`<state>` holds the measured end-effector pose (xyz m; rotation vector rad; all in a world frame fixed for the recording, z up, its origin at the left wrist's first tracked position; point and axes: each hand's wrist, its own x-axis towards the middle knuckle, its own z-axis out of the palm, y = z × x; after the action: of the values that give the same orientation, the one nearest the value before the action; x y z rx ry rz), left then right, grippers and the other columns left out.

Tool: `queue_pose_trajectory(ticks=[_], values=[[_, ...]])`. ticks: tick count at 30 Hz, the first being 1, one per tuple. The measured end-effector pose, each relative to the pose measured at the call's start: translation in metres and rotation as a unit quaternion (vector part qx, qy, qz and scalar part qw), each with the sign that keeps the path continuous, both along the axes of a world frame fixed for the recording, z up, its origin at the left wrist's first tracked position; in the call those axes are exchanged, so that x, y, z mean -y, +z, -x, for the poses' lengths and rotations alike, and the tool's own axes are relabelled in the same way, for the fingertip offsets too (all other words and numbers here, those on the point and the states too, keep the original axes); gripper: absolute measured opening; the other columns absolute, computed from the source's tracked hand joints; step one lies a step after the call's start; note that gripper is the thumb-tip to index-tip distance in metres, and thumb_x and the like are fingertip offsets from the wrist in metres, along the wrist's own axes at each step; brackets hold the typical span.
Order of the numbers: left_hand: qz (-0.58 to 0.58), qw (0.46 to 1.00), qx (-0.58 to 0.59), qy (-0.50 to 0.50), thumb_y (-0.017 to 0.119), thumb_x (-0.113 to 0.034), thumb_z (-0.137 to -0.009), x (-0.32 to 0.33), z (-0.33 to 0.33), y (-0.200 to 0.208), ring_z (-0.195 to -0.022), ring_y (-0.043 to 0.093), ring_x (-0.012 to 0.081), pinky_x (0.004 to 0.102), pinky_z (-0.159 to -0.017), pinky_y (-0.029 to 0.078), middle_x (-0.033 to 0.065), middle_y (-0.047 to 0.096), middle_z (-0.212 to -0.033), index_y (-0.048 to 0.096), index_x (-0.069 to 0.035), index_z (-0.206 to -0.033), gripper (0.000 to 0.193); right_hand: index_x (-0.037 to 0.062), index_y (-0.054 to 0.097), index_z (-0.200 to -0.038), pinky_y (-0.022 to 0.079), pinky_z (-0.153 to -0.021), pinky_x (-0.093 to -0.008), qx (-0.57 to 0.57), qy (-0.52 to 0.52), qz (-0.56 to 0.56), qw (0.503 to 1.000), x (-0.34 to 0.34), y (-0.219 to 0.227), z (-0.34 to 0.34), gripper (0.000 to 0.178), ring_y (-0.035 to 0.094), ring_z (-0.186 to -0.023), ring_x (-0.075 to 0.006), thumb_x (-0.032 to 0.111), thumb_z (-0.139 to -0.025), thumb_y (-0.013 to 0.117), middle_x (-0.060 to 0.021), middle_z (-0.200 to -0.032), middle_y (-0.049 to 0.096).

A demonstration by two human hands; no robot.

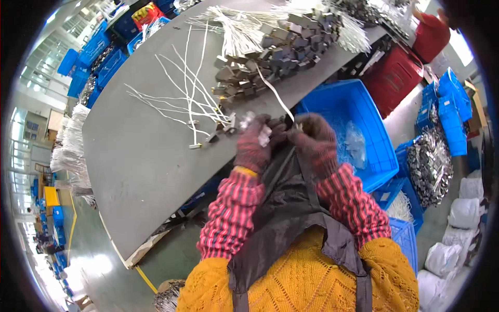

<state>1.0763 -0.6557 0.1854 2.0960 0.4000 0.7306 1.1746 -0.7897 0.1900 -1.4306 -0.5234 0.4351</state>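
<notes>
Both hands wear dark maroon knit gloves and work close together at the table's near edge. My left hand (253,144) is closed, with crumpled clear plastic (265,136) showing among its fingers. My right hand (317,144) is closed in a pinch at the near end of a white cable (275,92). That cable runs up toward a pile of dark rectangular blocks (291,49) with white leads. Just left of my left hand, several white cables with small connector ends (195,146) lie spread on the grey table (140,171). The fingertips' exact hold is partly hidden.
A blue bin (377,140) with clear plastic scraps stands right of the table. Beyond it are a red container (395,78), a heap of metallic parts (430,164) and white sacks (444,258). A person in red (432,36) is at the far right. White cable bundles (73,151) hang at the left.
</notes>
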Motion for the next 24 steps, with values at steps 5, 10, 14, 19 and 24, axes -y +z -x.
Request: queue_pose_trajectory(ticks=[5, 10, 14, 19, 24], values=[[0.687, 0.700, 0.197, 0.019, 0.059, -0.020, -0.096, 0.039, -0.076, -0.017, -0.074, 0.068, 0.0257, 0.0384, -0.066, 0.060, 0.0113, 0.066, -0.086, 0.061, -0.005, -0.103, 0.017, 0.0043, 0.064, -0.104, 0.042, -0.056, -0.0237, -0.036, -0.056, 0.153, 0.986, 0.147, -0.060, 0.023, 0.021, 0.050, -0.066, -0.0072, 0.011, -0.085, 0.068, 0.0010, -0.081, 0.056], [0.687, 0.687, 0.229, 0.060, 0.060, -0.022, -0.097, 0.034, -0.064, -0.015, -0.082, 0.069, 0.0279, 0.0419, -0.074, 0.061, 0.0128, 0.068, -0.090, 0.063, -0.003, -0.102, 0.019, 0.0045, 0.070, -0.103, 0.044, -0.054, -0.0266, -0.153, -0.153, 0.275, 0.937, 0.337, -0.137, 0.012, 0.023, 0.054, -0.061, -0.0106, 0.015, -0.083, 0.070, -0.0012, -0.078, 0.060], [0.657, 0.686, 0.303, 0.072, 0.061, -0.022, -0.096, -0.002, -0.052, -0.032, -0.086, 0.070, 0.0303, 0.0448, -0.077, 0.062, 0.0144, 0.070, -0.095, 0.065, -0.004, -0.100, 0.019, 0.0043, 0.067, -0.111, 0.040, -0.041, -0.0277, -0.199, -0.208, 0.330, 0.899, 0.452, -0.186, 0.028, 0.028, 0.051, -0.047, -0.0122, 0.012, -0.084, 0.068, -0.0032, -0.073, 0.061], [0.629, 0.703, 0.311, 0.116, 0.057, -0.027, -0.098, -0.039, -0.029, -0.020, -0.084, 0.069, 0.0325, 0.0478, -0.075, 0.060, 0.0119, 0.070, -0.095, 0.063, -0.008, -0.103, 0.021, 0.0054, 0.064, -0.117, 0.038, -0.036, -0.0280, -0.244, -0.254, 0.312, 0.882, 0.479, -0.209, 0.026, 0.036, 0.049, -0.044, -0.0121, 0.005, -0.082, 0.073, -0.0040, -0.075, 0.061], [0.617, 0.714, 0.294, 0.152, 0.057, -0.029, -0.099, -0.053, -0.013, -0.009, -0.081, 0.069, 0.0240, 0.0399, -0.074, 0.062, 0.0097, 0.070, -0.090, 0.064, -0.006, -0.099, 0.024, 0.0075, 0.064, -0.120, 0.038, -0.035, -0.0283, -0.246, -0.250, 0.304, 0.886, 0.484, -0.227, 0.013, 0.037, 0.048, -0.044, -0.0120, 0.006, -0.083, 0.073, -0.0032, -0.077, 0.061]])
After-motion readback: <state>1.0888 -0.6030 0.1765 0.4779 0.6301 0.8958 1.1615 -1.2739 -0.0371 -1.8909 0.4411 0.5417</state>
